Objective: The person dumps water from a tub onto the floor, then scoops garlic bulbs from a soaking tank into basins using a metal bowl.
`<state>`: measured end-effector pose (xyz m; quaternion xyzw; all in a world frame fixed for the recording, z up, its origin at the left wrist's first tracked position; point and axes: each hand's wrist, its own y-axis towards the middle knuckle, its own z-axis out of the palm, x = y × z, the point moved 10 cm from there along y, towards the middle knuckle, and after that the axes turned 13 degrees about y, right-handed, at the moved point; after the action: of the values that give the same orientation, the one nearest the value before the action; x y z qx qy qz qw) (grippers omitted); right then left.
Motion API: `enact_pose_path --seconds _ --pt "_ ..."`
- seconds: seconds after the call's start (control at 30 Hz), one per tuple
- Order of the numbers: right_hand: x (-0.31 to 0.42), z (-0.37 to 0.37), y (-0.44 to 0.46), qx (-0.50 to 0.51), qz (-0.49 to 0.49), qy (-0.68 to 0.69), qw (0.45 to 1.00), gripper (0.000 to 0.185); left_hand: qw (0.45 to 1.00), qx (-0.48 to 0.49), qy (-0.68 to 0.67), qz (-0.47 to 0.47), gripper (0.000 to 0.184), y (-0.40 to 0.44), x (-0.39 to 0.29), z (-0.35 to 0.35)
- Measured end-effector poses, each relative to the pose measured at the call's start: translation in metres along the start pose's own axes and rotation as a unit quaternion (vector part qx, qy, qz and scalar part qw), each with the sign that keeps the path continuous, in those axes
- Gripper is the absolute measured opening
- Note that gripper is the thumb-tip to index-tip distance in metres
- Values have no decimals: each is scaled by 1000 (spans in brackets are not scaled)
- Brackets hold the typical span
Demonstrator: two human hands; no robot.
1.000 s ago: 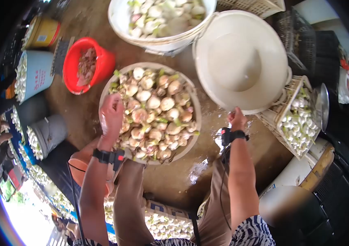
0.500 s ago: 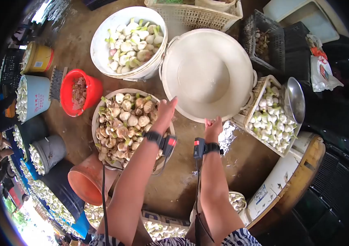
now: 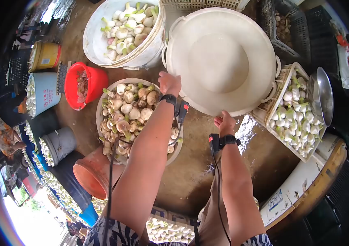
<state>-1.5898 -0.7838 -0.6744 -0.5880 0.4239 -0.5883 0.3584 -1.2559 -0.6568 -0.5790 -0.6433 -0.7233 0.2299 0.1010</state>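
Note:
A large, round, off-white plastic tub [image 3: 219, 61] with side handles stands in front of me, with a little cloudy residue on its bottom. My left hand [image 3: 170, 84] is closed at its lower left rim. At the near rim, my right hand [image 3: 225, 123] has its fingers curled, thumb against the edge. Fingertips of both hands are partly hidden. Below my left forearm is a round basin [image 3: 99, 112] of unpeeled, brownish garlic bulbs [image 3: 126, 108]. Cleaned garlic with green stems [image 3: 127, 30] fills part of a white bucket [image 3: 94, 41] beyond my left hand.
To the right, a crate [image 3: 270, 110] holds white garlic, with a metal bowl [image 3: 326, 96] leaning on it. On the left are a red bucket [image 3: 98, 84], an orange bucket [image 3: 88, 176] and several garlic-filled buckets. Black crates [image 3: 293, 37] stand at upper right. The floor [image 3: 186, 172] looks wet.
The view has shifted closer, so the tub looks larger and higher. My left hand has slid to the tub's left side; my right hand stays at its near rim.

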Motion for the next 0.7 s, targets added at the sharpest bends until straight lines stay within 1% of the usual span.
enact_pose_path --seconds 0.03,0.07,0.1,0.13,0.17,0.2,0.23,0.27,0.3,0.33,0.37,0.43,0.47,0.5,0.57,0.63,0.67,0.7 --pt "-1 2 3 3 1 2 1000 38 999 -24 25 -2 46 3 2 1" --pt "3 0 5 -4 -21 7 1000 35 999 5 2 47 41 12 -2 12" --pt "3 -2 4 -12 -40 12 999 32 999 5 4 48 41 19 1 18" --pt "9 -2 -7 -29 -66 15 997 31 998 11 -25 60 37 24 -1 14" --pt "5 -1 -7 -27 -63 19 997 31 996 19 -52 72 33 25 -4 13" --pt "8 0 -13 -23 -69 22 997 30 996 19 -48 75 33 23 -7 15" --pt "11 -2 -14 -19 -77 25 997 30 983 38 -157 88 30 16 -16 15" --pt "9 -3 -18 -19 -76 27 997 30 958 55 -264 96 27 8 -21 12" --pt "4 -4 -25 -17 -60 57 996 26 921 73 -367 105 25 -2 -27 6" --pt "5 -2 -31 -12 -48 91 995 22 911 47 -380 150 24 -5 -32 -2" --pt "4 -7 -29 -11 -49 98 994 22 906 29 -391 159 22 -24 -36 -23" --pt "-7 23 -34 155 40 166 973 16 904 -1 -389 178 22 -64 -44 -72" --pt "-8 29 -43 162 67 187 967 10 903 -9 -390 180 19 -88 -47 -99" --pt "-8 26 -47 160 61 195 966 10 901 -17 -394 182 16 -114 -50 -128" --pt "-31 43 -70 275 164 244 915 12 933 -46 -263 241 8 -159 -61 -173" --pt "-48 37 -128 197 208 331 899 22 930 -51 -220 290 4 -223 -81 -212" --pt "-57 32 -159 178 234 324 899 22 930 -63 -188 310 5 -251 -89 -229" --pt "-71 17 -189 156 260 320 897 22 930 -51 -186 312 6 -261 -84 -228"
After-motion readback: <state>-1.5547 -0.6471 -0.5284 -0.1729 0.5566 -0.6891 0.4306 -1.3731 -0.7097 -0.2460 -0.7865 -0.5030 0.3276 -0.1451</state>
